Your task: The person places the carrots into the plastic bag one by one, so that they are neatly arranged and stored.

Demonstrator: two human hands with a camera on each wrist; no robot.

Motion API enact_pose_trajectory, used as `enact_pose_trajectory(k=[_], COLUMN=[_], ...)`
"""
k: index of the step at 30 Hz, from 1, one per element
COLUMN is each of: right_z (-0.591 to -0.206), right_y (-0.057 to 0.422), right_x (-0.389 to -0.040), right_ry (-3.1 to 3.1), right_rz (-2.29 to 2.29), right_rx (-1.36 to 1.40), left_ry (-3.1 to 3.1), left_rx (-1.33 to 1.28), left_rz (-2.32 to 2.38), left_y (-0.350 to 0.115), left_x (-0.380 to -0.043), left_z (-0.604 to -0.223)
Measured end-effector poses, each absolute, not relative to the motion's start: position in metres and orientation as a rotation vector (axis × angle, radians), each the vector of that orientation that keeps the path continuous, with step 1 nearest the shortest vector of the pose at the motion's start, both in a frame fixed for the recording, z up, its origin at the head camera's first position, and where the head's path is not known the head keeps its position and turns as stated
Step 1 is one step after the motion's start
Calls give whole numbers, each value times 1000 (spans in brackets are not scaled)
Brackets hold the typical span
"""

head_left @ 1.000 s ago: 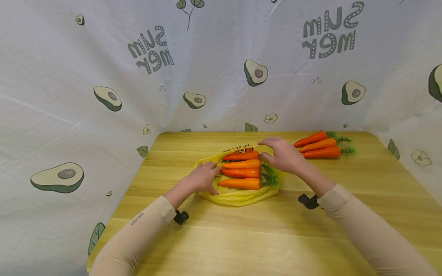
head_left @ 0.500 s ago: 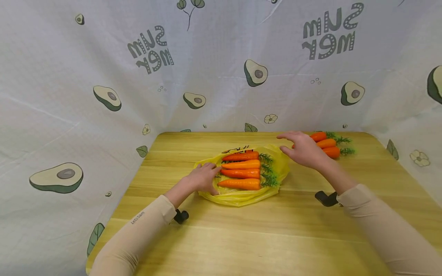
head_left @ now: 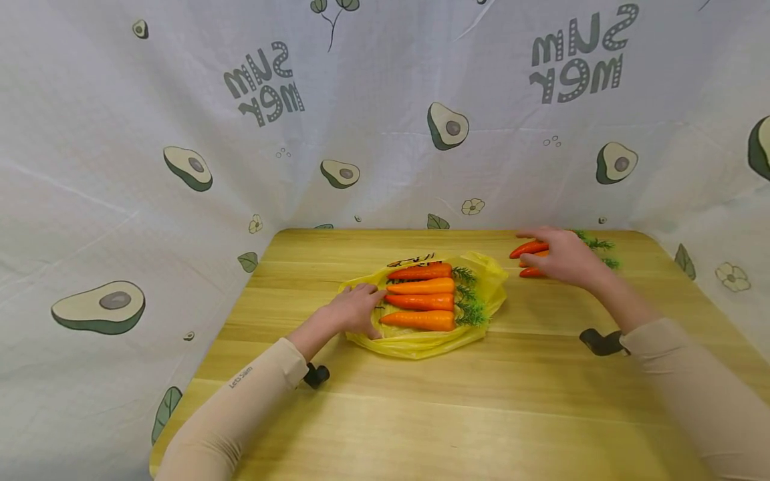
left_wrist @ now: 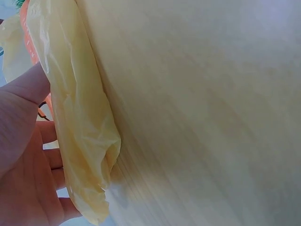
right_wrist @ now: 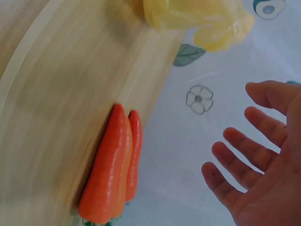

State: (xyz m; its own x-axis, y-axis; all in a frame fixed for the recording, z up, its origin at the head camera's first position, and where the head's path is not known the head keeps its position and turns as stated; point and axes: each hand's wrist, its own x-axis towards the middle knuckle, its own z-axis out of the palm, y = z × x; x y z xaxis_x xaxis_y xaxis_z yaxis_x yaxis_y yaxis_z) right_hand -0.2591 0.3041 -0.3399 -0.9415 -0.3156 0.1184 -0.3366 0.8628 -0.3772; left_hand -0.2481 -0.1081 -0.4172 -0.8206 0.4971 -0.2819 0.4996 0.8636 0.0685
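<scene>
A yellow plastic bag (head_left: 415,349) lies on the table with its mouth spread, and several orange carrots (head_left: 421,302) with green tops lie side by side in it. My left hand (head_left: 353,311) rests at the bag's left side, fingers spread near the carrot tips. In the left wrist view, its thumb and fingers touch the bag's edge (left_wrist: 80,117). My right hand (head_left: 565,259) hovers over three loose carrots (head_left: 528,250) at the back right, hiding their middles. In the right wrist view, its fingers are spread, apart from those carrots (right_wrist: 110,165), and hold nothing.
The wooden table (head_left: 385,427) has rounded back corners. Behind it hangs a white curtain (head_left: 385,133) printed with avocados. A black camera mount (head_left: 600,342) sits at my right wrist and another mount (head_left: 316,375) at my left.
My right hand has let go of the bag's back right edge and moved right, over the loose carrots. The bag's right side has spread outward. My left hand has stayed in place.
</scene>
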Motion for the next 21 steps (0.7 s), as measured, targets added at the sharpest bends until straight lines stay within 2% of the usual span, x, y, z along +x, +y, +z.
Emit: enact_pose_trajectory(k=[21], right_z=[-352], right_y=[364], right_x=[-273], right_ry=[-3120], right_rz=[733], right_rx=[473], left_ry=[2723], left_rx=[718], left_rz=[16], left_y=[-107], left_x=[-248], left_z=[-414])
